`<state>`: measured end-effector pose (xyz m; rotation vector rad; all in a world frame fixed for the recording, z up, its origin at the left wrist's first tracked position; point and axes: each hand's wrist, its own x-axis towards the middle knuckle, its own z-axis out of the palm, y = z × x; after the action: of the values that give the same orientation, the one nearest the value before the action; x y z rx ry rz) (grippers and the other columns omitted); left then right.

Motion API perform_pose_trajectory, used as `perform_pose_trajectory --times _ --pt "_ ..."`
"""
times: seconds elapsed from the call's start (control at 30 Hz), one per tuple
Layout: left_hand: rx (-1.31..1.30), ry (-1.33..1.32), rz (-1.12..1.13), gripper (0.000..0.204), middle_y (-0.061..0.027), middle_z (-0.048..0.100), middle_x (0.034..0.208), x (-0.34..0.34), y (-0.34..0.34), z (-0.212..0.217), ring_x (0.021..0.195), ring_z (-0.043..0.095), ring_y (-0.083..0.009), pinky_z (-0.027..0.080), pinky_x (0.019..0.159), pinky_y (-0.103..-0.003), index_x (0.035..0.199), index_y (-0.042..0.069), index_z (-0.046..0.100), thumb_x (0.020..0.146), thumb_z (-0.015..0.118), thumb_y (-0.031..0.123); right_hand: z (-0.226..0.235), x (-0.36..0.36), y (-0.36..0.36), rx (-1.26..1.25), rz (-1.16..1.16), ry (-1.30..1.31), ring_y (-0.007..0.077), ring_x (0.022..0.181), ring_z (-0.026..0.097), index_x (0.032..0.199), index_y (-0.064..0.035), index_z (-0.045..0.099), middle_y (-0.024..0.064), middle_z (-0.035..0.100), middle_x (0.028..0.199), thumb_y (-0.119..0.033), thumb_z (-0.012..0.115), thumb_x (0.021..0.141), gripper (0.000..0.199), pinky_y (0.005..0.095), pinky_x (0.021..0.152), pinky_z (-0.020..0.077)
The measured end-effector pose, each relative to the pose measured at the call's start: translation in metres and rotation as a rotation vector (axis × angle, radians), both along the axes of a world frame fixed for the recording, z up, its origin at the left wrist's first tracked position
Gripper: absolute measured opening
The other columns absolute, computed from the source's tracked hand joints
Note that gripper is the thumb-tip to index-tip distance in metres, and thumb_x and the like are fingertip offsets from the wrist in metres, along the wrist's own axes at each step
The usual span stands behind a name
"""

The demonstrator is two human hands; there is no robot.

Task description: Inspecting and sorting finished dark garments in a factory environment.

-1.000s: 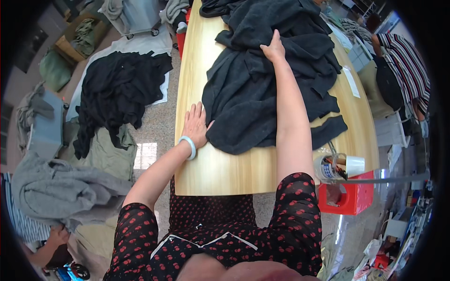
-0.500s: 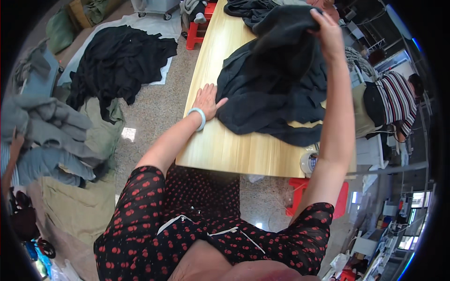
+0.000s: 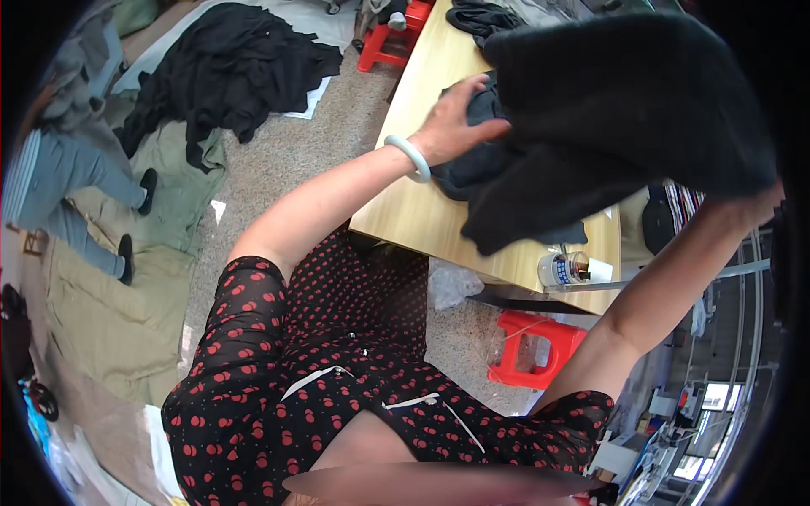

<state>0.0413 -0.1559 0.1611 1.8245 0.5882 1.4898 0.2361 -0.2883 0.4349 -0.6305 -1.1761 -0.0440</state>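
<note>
In the head view your left hand (image 3: 451,126), a pale bangle (image 3: 408,158) on its wrist, lies palm-down with fingers spread flat on the lower part of the black garment (image 3: 624,118), pinning it to the wooden table (image 3: 422,211) rather than gripping it. Your right arm reaches up at the right edge and lifts the garment's upper part clear of the table, but the cloth hides that hand, so you cannot tell how it grips. A small jar (image 3: 564,268) stands near the table's near corner, a red stool (image 3: 537,350) below it, and dark clothes (image 3: 228,67) lie on the floor to your left.
</note>
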Motion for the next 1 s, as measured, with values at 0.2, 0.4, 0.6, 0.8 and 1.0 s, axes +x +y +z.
perform_pose_trajectory --times 0.2,0.4,0.6,0.8,1.0 --pt "-0.022 -0.226 -0.437 0.053 -0.0161 0.051 0.116 -0.018 -0.023 -0.005 0.111 0.047 -0.0229 0.036 0.095 -0.031 0.117 -0.001 0.045 0.074 0.067 0.019 -0.043 -0.049 0.002 -0.252 0.174 -0.102 0.0197 0.110 0.050 0.118 -0.0040 0.048 0.0091 0.053 0.117 -0.017 0.049 0.087 0.034 0.0332 0.099 0.0337" --pt "-0.310 0.400 -0.054 0.048 -0.0288 0.057 0.089 0.007 -0.010 -0.054 0.089 0.055 -0.0410 0.043 0.081 -0.043 0.088 -0.007 0.059 0.086 0.036 0.036 -0.082 0.048 0.087 -0.514 0.190 0.047 0.0175 0.087 0.058 0.111 0.0008 0.052 0.0116 0.060 0.100 -0.017 0.053 0.086 0.031 0.0260 0.078 0.0461" --pt "-0.870 0.287 -0.302 0.042 -0.0171 0.060 0.090 -0.016 0.005 -0.037 0.077 0.060 -0.0257 0.049 0.066 -0.038 0.099 -0.003 0.057 0.079 0.050 0.033 -0.188 0.043 0.084 -0.501 -0.482 -0.684 0.0088 0.066 0.049 0.109 -0.0025 0.054 0.0000 0.055 0.077 -0.024 0.058 0.084 0.034 0.0217 0.059 0.0402" --pt "-1.110 -0.461 -0.717 0.036 -0.0156 0.057 0.106 -0.101 -0.100 0.012 0.094 0.055 -0.0305 0.039 0.088 -0.044 0.105 0.001 0.052 0.089 0.037 0.029 -0.268 -0.209 -0.086 -0.918 -0.085 -0.397 0.0231 0.108 0.045 0.129 -0.0018 0.029 0.0177 0.042 0.121 -0.009 0.058 0.082 0.056 0.0319 0.091 0.0372" --pt "-0.627 -0.640 -0.711 0.031 -0.0036 0.060 0.086 -0.154 -0.134 0.098 0.078 0.057 -0.0129 0.045 0.074 -0.030 0.090 0.006 0.054 0.092 0.036 0.031 -0.229 -0.258 -0.036 -0.461 -0.108 -0.128 0.0256 0.108 0.046 0.119 0.0063 0.033 0.0188 0.044 0.119 -0.014 0.056 0.084 0.047 0.0335 0.093 0.0343"
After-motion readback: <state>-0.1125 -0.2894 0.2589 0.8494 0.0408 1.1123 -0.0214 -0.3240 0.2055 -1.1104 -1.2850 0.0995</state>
